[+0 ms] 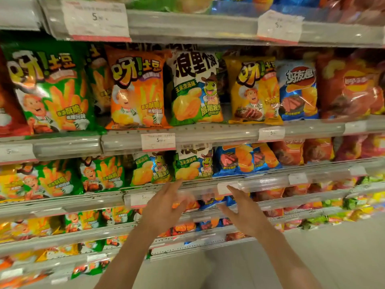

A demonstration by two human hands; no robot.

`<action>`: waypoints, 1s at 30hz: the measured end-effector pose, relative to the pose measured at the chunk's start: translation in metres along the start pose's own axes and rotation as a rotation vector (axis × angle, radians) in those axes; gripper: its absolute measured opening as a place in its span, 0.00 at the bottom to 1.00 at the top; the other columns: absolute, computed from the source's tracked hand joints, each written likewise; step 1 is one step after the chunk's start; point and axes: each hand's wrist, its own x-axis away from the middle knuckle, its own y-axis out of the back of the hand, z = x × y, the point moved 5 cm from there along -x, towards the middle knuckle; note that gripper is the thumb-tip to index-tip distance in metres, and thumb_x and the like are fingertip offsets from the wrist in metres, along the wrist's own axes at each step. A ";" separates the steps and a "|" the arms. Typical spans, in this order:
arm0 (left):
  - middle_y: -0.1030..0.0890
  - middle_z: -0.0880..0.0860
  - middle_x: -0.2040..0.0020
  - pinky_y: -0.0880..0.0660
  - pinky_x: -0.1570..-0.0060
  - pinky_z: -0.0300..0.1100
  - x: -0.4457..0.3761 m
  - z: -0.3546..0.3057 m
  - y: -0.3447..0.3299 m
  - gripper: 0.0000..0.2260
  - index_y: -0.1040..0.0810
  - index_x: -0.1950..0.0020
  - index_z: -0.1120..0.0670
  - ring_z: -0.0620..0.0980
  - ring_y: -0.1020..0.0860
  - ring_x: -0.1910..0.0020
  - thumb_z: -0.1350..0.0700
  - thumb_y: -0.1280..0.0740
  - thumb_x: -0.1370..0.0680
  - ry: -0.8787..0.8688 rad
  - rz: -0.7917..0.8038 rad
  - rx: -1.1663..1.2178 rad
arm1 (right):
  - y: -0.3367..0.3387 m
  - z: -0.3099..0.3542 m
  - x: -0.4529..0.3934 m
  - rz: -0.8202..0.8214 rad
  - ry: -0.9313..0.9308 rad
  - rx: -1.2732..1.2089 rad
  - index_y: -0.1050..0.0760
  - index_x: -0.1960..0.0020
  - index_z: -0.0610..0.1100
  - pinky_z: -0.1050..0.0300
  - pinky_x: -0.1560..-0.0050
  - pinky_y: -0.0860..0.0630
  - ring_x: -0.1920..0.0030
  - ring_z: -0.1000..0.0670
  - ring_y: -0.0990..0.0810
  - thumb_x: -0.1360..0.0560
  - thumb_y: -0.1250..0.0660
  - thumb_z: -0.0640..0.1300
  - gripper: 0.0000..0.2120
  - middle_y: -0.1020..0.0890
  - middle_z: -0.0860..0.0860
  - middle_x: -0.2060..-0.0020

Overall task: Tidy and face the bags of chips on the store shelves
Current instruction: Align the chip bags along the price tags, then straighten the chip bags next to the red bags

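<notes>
Upper row, left to right: green bag (52, 88) with orange fries and a cartoon chef, orange bag (136, 90), white-and-green bag (195, 88) with a cartoon turtle, yellow bag (254, 90), blue bag (298, 90), red bag (350, 86); shelf rails (218, 134) grey, price tags (158, 141) white, edged red.

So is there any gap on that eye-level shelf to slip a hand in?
One dark gap shows between the green fries bag and the orange fries bag, partly filled by a bag set further back. From the orange bag rightward to the red bag, bags touch or overlap.
</notes>
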 end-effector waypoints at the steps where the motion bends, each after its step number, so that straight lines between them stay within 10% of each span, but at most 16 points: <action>1: 0.27 0.48 0.29 0.24 0.40 0.49 -0.003 -0.008 -0.007 0.28 0.40 0.22 0.41 0.49 0.23 0.37 0.38 0.39 0.20 0.003 0.007 -0.006 | 0.004 -0.013 0.000 0.021 -0.011 -0.001 0.42 0.21 0.52 0.54 0.32 0.30 0.29 0.51 0.29 0.21 0.39 0.63 0.33 0.30 0.52 0.27; 10: 0.24 0.37 0.44 0.23 0.47 0.39 -0.048 -0.113 -0.056 0.24 0.35 0.25 0.41 0.35 0.23 0.50 0.44 0.35 0.20 0.134 -0.059 0.049 | 0.103 -0.121 -0.031 0.039 0.119 0.014 0.28 0.39 0.57 0.68 0.56 0.27 0.60 0.64 0.25 0.21 0.36 0.55 0.11 0.21 0.64 0.55; 15: 0.22 0.43 0.37 0.21 0.47 0.45 -0.077 -0.175 -0.054 0.25 0.35 0.24 0.43 0.41 0.21 0.46 0.43 0.36 0.20 0.107 -0.139 -0.035 | 0.181 -0.158 -0.054 -0.016 0.208 0.022 0.27 0.36 0.52 0.56 0.52 0.22 0.55 0.56 0.21 0.21 0.37 0.55 0.15 0.21 0.60 0.52; 20: 0.21 0.46 0.40 0.21 0.47 0.47 -0.109 -0.224 -0.032 0.21 0.30 0.27 0.44 0.48 0.21 0.43 0.44 0.36 0.20 -0.076 -0.289 -0.213 | 0.247 -0.148 -0.062 -0.178 0.347 0.019 0.24 0.38 0.49 0.69 0.68 0.31 0.66 0.63 0.26 0.21 0.34 0.52 0.13 0.24 0.62 0.62; 30: 0.22 0.50 0.46 0.21 0.51 0.50 -0.158 -0.241 -0.021 0.19 0.24 0.33 0.49 0.52 0.25 0.44 0.52 0.29 0.23 -0.250 -0.388 -0.395 | 0.253 -0.084 -0.082 -0.274 0.599 0.051 0.23 0.37 0.49 0.54 0.52 0.23 0.56 0.53 0.24 0.23 0.31 0.47 0.14 0.23 0.56 0.55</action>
